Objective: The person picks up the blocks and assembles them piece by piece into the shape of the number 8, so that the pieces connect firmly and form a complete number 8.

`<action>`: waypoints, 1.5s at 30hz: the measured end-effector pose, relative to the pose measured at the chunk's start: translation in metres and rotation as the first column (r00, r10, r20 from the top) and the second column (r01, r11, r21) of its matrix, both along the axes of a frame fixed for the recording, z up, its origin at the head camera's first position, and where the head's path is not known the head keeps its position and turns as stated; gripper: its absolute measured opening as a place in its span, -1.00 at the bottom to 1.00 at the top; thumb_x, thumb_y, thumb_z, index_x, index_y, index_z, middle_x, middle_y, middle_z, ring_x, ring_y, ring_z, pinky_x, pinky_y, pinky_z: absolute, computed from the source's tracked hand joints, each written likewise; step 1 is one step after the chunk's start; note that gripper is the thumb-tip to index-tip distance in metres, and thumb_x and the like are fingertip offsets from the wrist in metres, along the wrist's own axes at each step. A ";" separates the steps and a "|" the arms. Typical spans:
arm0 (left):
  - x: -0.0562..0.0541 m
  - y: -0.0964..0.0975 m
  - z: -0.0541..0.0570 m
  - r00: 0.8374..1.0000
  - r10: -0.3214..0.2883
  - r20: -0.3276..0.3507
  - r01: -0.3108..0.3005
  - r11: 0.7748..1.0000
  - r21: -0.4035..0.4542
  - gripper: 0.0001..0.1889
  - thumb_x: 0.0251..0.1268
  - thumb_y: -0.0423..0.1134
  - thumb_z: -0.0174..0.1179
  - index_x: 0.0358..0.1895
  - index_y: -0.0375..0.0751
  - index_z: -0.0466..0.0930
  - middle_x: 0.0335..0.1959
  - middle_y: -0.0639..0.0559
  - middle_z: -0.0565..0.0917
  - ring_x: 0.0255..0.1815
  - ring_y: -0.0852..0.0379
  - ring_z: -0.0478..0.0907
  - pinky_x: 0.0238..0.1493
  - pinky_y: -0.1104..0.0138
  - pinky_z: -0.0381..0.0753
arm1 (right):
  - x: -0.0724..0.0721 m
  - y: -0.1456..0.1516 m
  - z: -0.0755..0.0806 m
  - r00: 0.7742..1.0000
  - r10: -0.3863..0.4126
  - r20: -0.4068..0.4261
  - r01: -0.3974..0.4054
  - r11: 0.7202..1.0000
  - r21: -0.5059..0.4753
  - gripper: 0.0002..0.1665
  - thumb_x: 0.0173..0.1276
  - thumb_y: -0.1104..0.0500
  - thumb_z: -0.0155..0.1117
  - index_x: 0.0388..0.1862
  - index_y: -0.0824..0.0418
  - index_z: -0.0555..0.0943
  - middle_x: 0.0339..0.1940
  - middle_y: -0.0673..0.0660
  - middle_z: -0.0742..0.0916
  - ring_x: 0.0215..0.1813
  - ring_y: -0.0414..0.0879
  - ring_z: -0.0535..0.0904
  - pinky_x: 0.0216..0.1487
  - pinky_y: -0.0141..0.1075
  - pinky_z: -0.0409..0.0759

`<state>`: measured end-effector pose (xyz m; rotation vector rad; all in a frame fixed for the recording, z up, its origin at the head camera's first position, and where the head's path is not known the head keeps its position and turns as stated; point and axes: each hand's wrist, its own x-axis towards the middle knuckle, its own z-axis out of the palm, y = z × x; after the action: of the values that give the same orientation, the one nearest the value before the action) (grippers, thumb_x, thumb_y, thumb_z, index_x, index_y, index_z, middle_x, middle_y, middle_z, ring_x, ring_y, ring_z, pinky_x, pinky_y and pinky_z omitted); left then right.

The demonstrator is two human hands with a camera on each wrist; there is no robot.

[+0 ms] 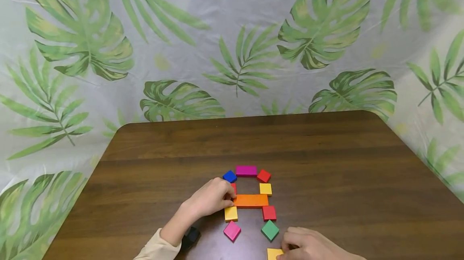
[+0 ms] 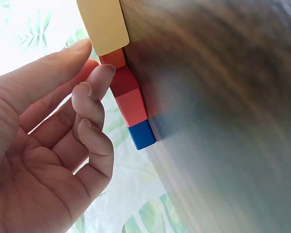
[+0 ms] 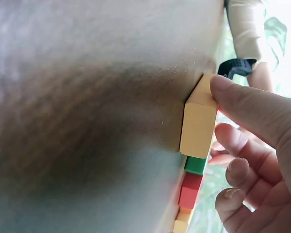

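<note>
Coloured blocks lie on the table in a ring with two legs. My left hand (image 1: 212,197) pinches the left end of the long orange block (image 1: 251,200), which forms the crossbar. Beside those fingertips are a red block (image 1: 233,188), mostly hidden by the hand, and a yellow block (image 1: 230,213). At the front edge of the head view, my right hand (image 1: 308,245) grips a yellow block (image 3: 199,128) by its right side. In the right wrist view, the thumb (image 3: 223,85) presses on that block's corner while the other fingers curl beneath.
A purple block (image 1: 246,171) tops the ring between a blue block (image 1: 230,176) and a red block (image 1: 264,176). Below the crossbar are pink (image 1: 232,231) and green (image 1: 270,230) blocks. A black device (image 1: 190,237) is at the left wrist. A leaf-patterned cloth (image 1: 235,42) hangs behind.
</note>
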<state>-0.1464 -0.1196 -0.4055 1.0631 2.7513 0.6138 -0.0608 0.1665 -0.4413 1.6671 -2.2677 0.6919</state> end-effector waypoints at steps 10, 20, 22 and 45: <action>0.002 -0.001 0.000 1.000 -0.002 0.019 0.002 1.000 0.009 -0.93 0.09 -0.29 0.33 -0.36 -0.18 0.73 -0.41 0.09 0.74 -0.44 0.32 0.54 -0.30 0.54 0.55 | -0.004 -0.005 0.008 0.999 0.050 0.022 -0.052 0.995 0.089 -0.73 0.32 0.03 0.21 0.00 -0.12 0.62 -0.39 -0.18 0.45 -0.30 -0.43 0.27 -0.22 -0.85 0.04; 0.000 -0.005 0.003 1.000 0.000 0.020 0.000 1.000 -0.002 -0.89 0.10 -0.27 0.32 -0.31 -0.19 0.73 -0.38 0.08 0.75 -0.41 0.31 0.56 -0.26 0.52 0.58 | -0.017 -0.016 0.017 0.988 0.151 -0.032 -0.146 0.981 0.130 -0.69 0.27 0.13 0.26 0.01 -0.06 0.61 -0.38 -0.16 0.46 -0.28 -0.39 0.27 -0.20 -0.75 0.08; 0.000 -0.006 0.002 1.000 0.005 0.023 -0.005 1.000 -0.007 -0.89 0.11 -0.26 0.32 -0.31 -0.18 0.73 -0.39 0.09 0.75 -0.41 0.31 0.56 -0.26 0.51 0.58 | -0.018 -0.020 0.017 0.988 0.150 -0.041 -0.143 0.979 0.146 -0.65 0.22 0.13 0.31 0.01 -0.07 0.61 -0.36 -0.17 0.46 -0.26 -0.38 0.29 -0.18 -0.76 0.10; -0.003 -0.002 0.000 0.999 0.002 0.042 -0.002 1.000 -0.002 -0.91 0.14 -0.23 0.30 -0.35 -0.15 0.72 -0.41 0.12 0.73 -0.43 0.34 0.53 -0.27 0.53 0.55 | -0.024 -0.045 0.020 0.992 0.122 -0.040 -0.110 0.967 0.228 -0.58 0.14 0.09 0.40 0.03 -0.01 0.63 -0.29 -0.16 0.50 -0.20 -0.36 0.36 -0.15 -0.76 0.25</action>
<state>-0.1491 -0.1219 -0.4058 1.0348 2.7171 0.6267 -0.0843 0.1215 -0.4209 1.9089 -2.2980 0.4192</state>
